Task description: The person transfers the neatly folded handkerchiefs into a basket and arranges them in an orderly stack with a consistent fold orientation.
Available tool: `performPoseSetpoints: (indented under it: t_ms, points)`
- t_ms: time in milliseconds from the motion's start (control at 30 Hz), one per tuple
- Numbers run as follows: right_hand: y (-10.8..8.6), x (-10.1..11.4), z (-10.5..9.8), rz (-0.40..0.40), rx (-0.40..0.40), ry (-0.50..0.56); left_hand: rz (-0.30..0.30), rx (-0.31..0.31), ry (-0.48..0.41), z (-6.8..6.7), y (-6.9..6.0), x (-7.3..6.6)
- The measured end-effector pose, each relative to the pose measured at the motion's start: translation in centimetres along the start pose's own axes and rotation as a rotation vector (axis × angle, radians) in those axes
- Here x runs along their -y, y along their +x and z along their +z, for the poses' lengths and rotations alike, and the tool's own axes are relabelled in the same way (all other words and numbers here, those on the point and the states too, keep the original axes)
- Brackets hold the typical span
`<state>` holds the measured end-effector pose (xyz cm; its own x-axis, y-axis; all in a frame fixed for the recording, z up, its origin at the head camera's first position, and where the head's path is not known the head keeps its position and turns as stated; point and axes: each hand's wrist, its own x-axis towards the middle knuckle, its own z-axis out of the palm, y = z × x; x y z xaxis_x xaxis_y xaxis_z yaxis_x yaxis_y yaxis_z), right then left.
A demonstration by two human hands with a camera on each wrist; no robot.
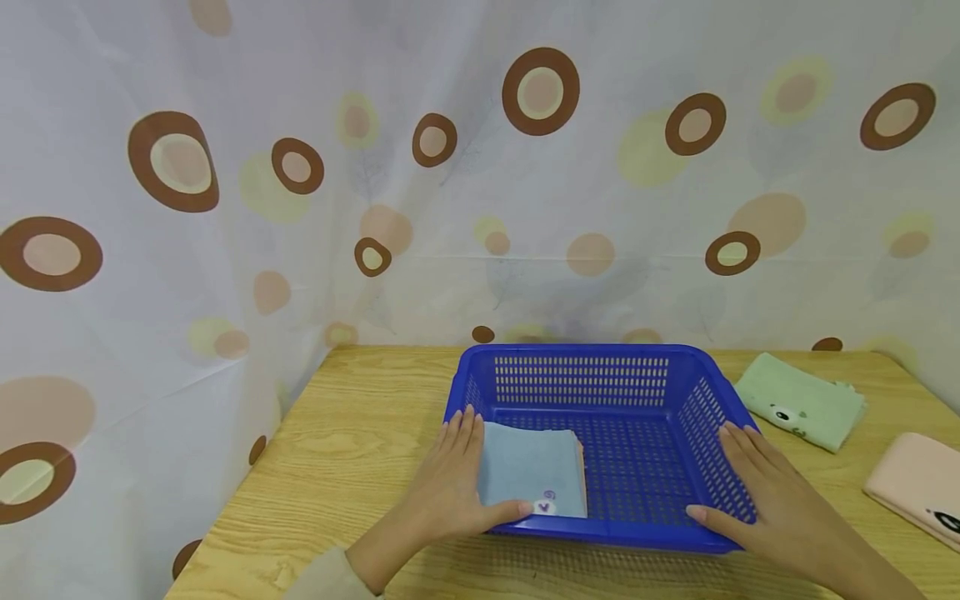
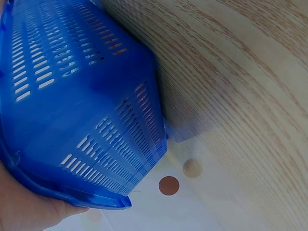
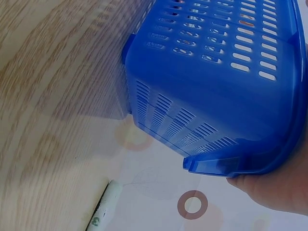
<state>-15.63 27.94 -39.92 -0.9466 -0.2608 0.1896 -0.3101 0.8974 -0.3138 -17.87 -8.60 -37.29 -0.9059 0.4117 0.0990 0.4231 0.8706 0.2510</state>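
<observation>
A blue plastic basket (image 1: pixel 637 533) with slotted walls stands on the wooden table. My left hand (image 1: pixel 457 492) rests on its left rim, fingers straight, thumb across the front rim by a towel corner. At the front right corner, my right hand (image 1: pixel 772 500) touches the rim with straight fingers and its thumb spread inward. A folded light blue towel (image 1: pixel 532 467) with a small white animal face lies in the basket's left part. A pinkish edge shows at its right side. Both wrist views show the basket's outer walls (image 2: pixel 91 101) and part of each hand at the rim.
Right of the basket lies a folded green towel (image 1: pixel 810 404) with a bear face. A folded pink towel (image 1: pixel 918 483) is farther right, cut off by the view's edge. Behind the wooden table (image 1: pixel 360 417) hangs a curtain (image 1: pixel 465 192) patterned with circles.
</observation>
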Motion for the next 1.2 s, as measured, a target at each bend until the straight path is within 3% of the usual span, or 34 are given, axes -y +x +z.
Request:
performPoseSetpoints:
  t_ms: [267,600,700,1000,1200]
  points:
    - [0.1,0.1,-0.2,-0.010,-0.007,0.029,-0.004,-0.025,-0.001,0.2,-0.3,0.1]
    - [0.0,-1.0,-1.1,0.013,-0.055,0.155,-0.009,-0.028,-0.009,0.2,-0.2,0.0]
    - [-0.1,-1.7,-1.1,0.011,-0.101,0.226,-0.007,-0.027,-0.007,0.2,-0.2,0.0]
    - [-0.4,-2.6,-1.3,0.082,-0.102,0.330,-0.006,-0.021,-0.013,0.3,-0.1,0.1]
    - [-0.4,-3.1,-2.0,0.180,-0.071,0.377,-0.010,-0.013,-0.017,0.4,-0.1,0.1]
